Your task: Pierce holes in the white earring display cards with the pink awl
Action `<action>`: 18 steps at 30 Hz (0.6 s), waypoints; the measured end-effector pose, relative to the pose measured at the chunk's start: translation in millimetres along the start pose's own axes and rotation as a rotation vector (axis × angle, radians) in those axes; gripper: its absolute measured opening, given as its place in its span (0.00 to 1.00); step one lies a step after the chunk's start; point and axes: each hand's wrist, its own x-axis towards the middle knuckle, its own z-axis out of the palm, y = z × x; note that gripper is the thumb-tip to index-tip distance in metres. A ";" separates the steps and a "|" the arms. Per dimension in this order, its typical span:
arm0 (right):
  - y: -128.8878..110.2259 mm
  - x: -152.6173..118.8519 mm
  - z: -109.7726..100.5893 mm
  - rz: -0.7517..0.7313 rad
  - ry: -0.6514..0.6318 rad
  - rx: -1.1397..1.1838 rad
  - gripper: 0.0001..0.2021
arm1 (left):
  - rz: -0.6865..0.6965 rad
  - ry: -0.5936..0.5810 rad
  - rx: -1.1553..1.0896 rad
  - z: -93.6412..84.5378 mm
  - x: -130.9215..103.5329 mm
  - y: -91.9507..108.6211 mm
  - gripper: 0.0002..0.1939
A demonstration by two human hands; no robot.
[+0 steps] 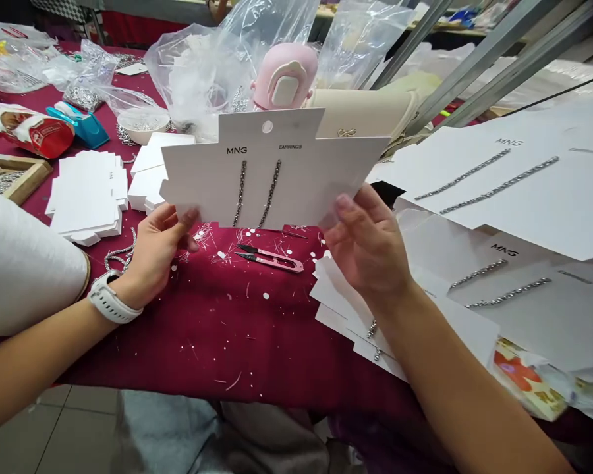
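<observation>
A white earring card (197, 178) is held up level between both hands, above the dark red cloth. Printed "MNG" and "EARRINGS", it carries two silver chain strands (240, 194) hanging side by side. My left hand (161, 240), with a white watch on the wrist, pinches the card's lower left corner. At the lower right corner my right hand (370, 243) grips it, thumb in front. Below the card lie pink thread snips (271, 259) among scraps of thread and white dots. Under my right forearm, more cards with chains (350, 316) lie fanned out.
Stacked blank cards (86, 197) stand at left, near a white roll (24, 263) and a wooden tray (34, 178). Larger chained cards (504, 178) pile up at right beside metal bars (474, 72). Behind are plastic bags (192, 79), a pink bottle (284, 72) and a cream bag (360, 108).
</observation>
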 end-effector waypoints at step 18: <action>-2.5 0.3 -11.1 0.237 0.247 0.328 0.05 | 0.179 -0.001 0.149 -3.6 8.2 -4.3 0.13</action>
